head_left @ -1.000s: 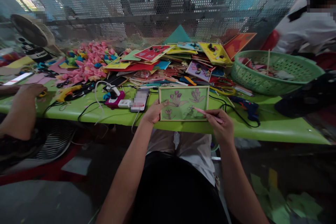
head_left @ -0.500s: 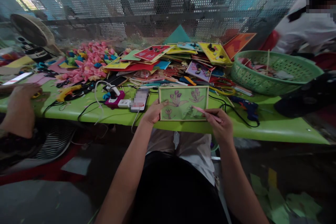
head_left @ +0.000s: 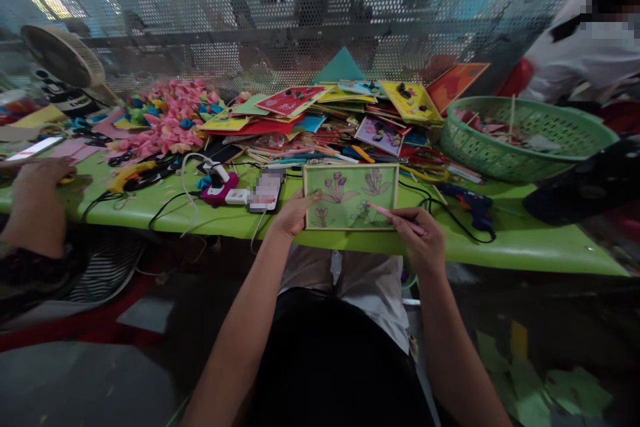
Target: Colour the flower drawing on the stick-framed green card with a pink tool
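A green framed picture [head_left: 350,213] with flower drawings is held up at the near edge of the table. My left hand [head_left: 293,212] grips its left edge, the thumb lying on the front. Between the fingers of my right hand [head_left: 423,233] is a pink pen [head_left: 407,221], its tip at the lower right flower of the picture. Purple tulip shapes show in the upper half; the lower flowers look like outlines. Just left of the picture lies a phone [head_left: 267,190], partly blurred out.
Behind the picture is a heap of coloured cards [head_left: 295,101] and pens. A green basket [head_left: 525,153] and a blue glue gun [head_left: 473,205] are at right. A purple power strip [head_left: 220,190], pink paper flowers [head_left: 175,123] and another person's hand [head_left: 43,180] are at left.
The pen tip stays at the lower right flower, with barely any shift of my right hand. My left hand and the picture hold still.
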Available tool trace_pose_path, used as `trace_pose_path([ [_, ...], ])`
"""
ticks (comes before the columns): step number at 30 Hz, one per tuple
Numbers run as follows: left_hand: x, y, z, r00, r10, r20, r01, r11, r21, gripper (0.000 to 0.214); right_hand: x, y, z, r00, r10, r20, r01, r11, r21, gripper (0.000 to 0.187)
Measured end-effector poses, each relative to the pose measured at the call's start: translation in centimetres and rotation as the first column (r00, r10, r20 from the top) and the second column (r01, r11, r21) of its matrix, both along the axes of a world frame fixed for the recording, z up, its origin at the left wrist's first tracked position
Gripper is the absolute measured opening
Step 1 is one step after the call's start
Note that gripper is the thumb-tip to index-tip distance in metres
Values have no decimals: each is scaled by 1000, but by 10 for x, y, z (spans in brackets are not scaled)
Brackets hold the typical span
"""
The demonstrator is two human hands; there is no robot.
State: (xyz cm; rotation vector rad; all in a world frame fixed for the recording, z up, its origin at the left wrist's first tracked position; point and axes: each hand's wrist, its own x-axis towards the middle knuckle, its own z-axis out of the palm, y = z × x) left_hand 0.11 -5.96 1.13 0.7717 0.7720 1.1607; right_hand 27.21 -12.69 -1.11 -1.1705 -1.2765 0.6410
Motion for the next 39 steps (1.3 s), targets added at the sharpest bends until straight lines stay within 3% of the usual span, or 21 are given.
trace_pose_path([
  [28, 1, -2, 4, 1000, -22, 8, 22, 1000, -10, 79, 0, 1, -1, 1000, 0, -7, 0, 1000, 19, 16],
  [39, 1, -1, 1, 1000, -10, 26, 10, 1000, 11, 69, -3, -1, 4, 1000, -14, -19, 14, 1000, -5, 17],
])
